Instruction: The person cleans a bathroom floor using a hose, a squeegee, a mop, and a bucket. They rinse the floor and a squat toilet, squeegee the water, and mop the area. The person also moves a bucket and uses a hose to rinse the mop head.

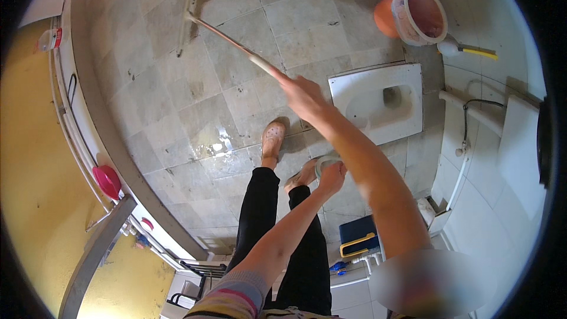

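My right hand [304, 100] is closed around the pale upper part of a long-handled floor squeegee [227, 39], which slants away to the far left. Its narrow crossbar head [184, 26] rests on the grey tiled floor [236, 82]. Nearer to me, my left hand [332, 178] grips a pale round-rimmed cup [319, 166] above my right foot; the fingers hide part of it, and its contents cannot be made out. A shiny wet patch [218, 140] lies on the tiles left of my feet.
A white squat toilet [361, 95] is set in the floor at right. Beyond it stand an orange bucket [385, 18], a lined bin [411, 31] and a yellow-handled brush [478, 53]. Pipes and a pink basin [106, 181] line the left wall. A dark blue bin [357, 236] stands near me.
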Action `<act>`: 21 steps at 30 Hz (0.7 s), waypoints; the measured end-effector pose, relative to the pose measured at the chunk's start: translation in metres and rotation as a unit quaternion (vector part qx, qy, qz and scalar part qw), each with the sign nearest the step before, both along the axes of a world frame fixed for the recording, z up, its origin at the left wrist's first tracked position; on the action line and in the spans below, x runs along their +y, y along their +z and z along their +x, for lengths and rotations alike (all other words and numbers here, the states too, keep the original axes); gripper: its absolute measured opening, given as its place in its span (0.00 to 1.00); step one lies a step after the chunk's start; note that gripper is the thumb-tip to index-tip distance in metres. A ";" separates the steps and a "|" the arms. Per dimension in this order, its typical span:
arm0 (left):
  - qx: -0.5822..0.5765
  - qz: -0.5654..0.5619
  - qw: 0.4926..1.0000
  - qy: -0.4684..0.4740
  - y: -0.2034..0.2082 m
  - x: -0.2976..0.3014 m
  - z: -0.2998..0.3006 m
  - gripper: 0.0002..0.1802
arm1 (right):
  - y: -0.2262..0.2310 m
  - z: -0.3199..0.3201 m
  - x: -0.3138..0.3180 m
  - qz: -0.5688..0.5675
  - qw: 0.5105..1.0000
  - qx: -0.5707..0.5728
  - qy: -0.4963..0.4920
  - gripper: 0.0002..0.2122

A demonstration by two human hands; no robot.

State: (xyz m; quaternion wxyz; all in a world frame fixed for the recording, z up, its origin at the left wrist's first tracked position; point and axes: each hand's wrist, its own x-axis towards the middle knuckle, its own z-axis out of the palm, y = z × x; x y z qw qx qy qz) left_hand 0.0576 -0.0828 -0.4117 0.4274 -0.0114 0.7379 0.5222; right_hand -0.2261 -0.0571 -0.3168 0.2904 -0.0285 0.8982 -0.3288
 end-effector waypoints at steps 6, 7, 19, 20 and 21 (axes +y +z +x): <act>0.352 -0.146 0.924 0.019 0.016 0.017 -0.031 0.17 | -0.055 -0.068 -0.015 0.079 0.990 0.000 -0.115 0.31; 0.218 -0.088 0.971 0.031 0.003 0.007 -0.027 0.18 | -0.053 -0.064 -0.004 0.092 0.989 -0.014 -0.115 0.30; 0.037 -0.060 0.995 -0.074 0.036 0.011 -0.007 0.23 | 0.052 0.272 0.198 0.208 0.945 -0.175 -0.180 0.30; 0.041 -0.057 0.994 -0.083 0.038 0.010 -0.001 0.23 | 0.070 0.302 0.203 0.202 0.938 -0.190 -0.206 0.28; 0.048 -0.056 0.993 -0.091 0.040 0.009 0.005 0.22 | 0.086 0.332 0.206 0.242 0.920 -0.240 -0.191 0.29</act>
